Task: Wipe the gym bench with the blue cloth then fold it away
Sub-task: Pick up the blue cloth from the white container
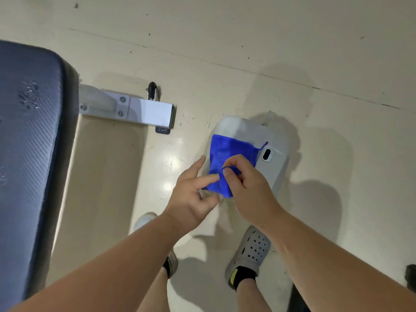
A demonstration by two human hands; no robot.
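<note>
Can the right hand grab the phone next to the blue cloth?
Probably yes. The right hand is pinching the blue cloth, and the phone lies bare just beyond it on the white case. Nothing covers it, but the hand would have to let go first.

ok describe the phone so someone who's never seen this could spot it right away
Start at the pale grey pad lying on the cream floor, right of the dark bench. The phone lies on the pad's right side, beside the blue cloth both hands are pinching. It is the only thing there with a dark camera window.
</note>
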